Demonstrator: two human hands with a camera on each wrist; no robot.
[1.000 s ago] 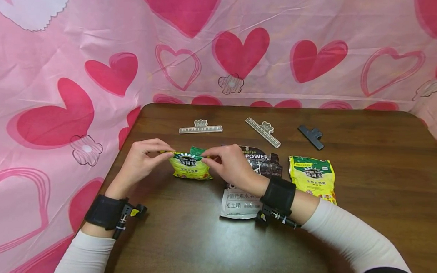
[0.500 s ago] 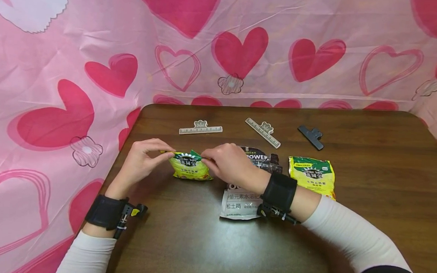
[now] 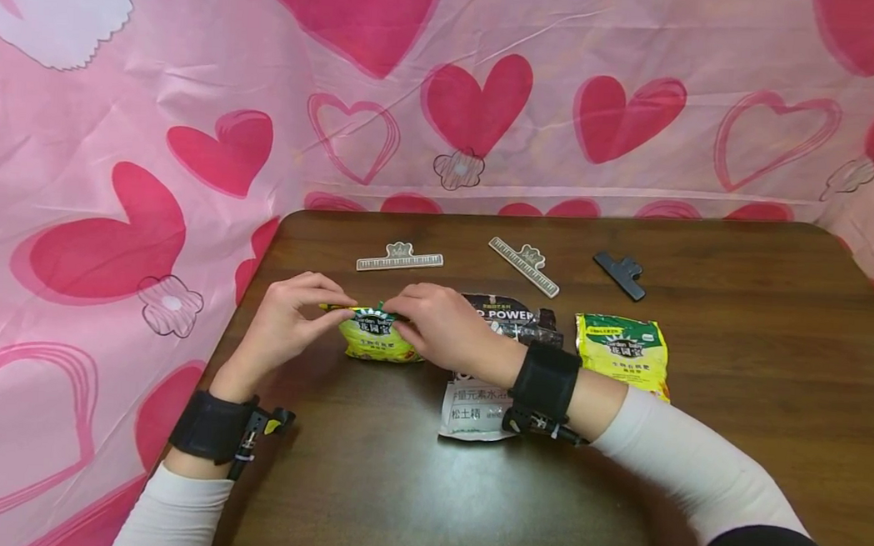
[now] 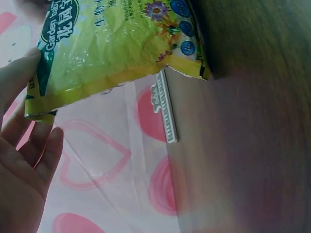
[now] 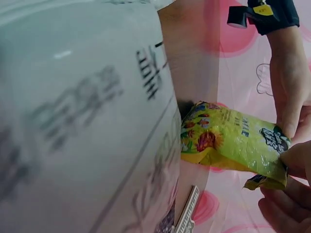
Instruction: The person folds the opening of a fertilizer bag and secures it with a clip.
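Both hands pinch the top edge of the small yellow-green packet (image 3: 378, 339), left hand (image 3: 284, 318) at its left corner, right hand (image 3: 434, 327) at the right, fingers curled tight in the grip. The packet sits left of centre on the table (image 3: 745, 267). It looks like the top is being folded over; next it wants a clip. Two ruler clips (image 3: 399, 259) and a black clip (image 3: 621, 273) lie behind, well apart. A second yellow packet (image 3: 622, 351), dark pouch (image 3: 513, 315) and white pouch (image 3: 472, 409) crowd the right.
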